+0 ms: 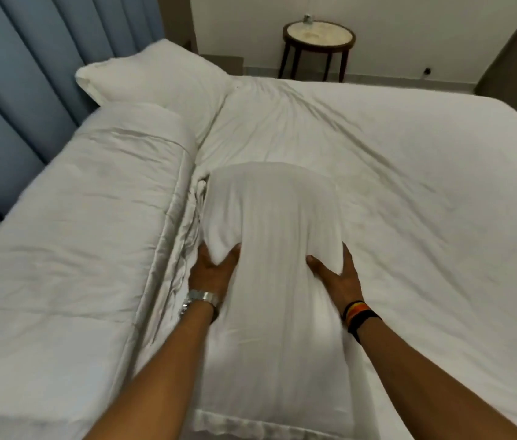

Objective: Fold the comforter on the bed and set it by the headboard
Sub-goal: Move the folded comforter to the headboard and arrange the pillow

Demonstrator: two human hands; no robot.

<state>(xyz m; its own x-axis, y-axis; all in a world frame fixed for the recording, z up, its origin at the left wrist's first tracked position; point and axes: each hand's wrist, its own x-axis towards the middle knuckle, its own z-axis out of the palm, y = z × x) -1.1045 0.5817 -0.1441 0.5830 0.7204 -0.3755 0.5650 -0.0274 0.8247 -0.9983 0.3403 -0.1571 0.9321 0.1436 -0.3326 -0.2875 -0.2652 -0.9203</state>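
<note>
Both hands are on a white pillow (269, 249) in the middle of the bed (409, 185). The left hand (211, 268) grips its left side, thumb dug into the fabric, and the right hand (339, 271) grips the right side the same way. The folded comforter (76, 217) lies just left of the left hand, stretched along the bed's left edge against the blue headboard (12, 106). A second pillow (155, 81) sits at the far left corner. Beyond the far edge stands a round side table (319, 38).
</note>
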